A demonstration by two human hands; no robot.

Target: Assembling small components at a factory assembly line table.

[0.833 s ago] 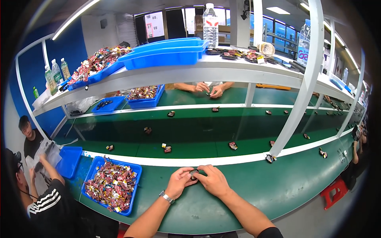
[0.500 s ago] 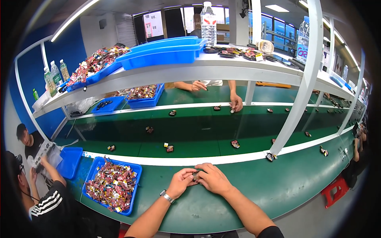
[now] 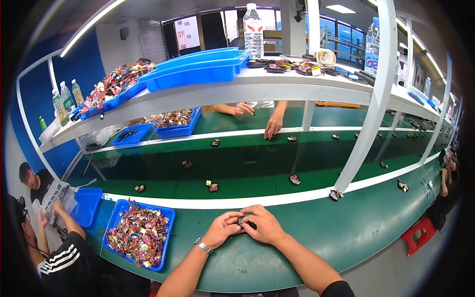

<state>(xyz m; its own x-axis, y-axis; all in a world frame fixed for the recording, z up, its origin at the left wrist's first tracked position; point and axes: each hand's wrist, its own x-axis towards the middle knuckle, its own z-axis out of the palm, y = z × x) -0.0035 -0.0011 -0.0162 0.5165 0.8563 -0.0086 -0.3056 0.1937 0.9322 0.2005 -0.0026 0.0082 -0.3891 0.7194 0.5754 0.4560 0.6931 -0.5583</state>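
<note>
Workroom: strip lights (image 3: 91,27) are glowing overhead, and a white shelf (image 3: 237,95) is spanning the scene.
Shelf load: stacked blue trays (image 3: 195,73) are sitting beside a clear bottle (image 3: 254,32), with a reddish heap (image 3: 116,83) lying to their left.
Green desk (image 3: 307,225): its near surface is running beneath the wearer's 2 hands and bending at the rim.
Black part (image 3: 242,221): it is sitting between both hands, over the desk, and the fingers are covering much of it.
Left hand (image 3: 222,231): its fingers are gripping the part from the left, while a metal watch (image 3: 203,246) is circling the wrist.
Right hand (image 3: 264,226): its fingers are curling over the part and gripping it from the right.
Blue tray (image 3: 170,231): it is standing left of the hands, holding many red, white and yellow pieces (image 3: 137,232).
Dark green belt (image 3: 242,173): small dark assemblies (image 3: 295,179) are lying spaced apart beyond the white rail (image 3: 232,202).
Far side: a co-worker's hand (image 3: 273,127) is reaching down near another rail; I cannot tell whether it is holding anything.
</note>
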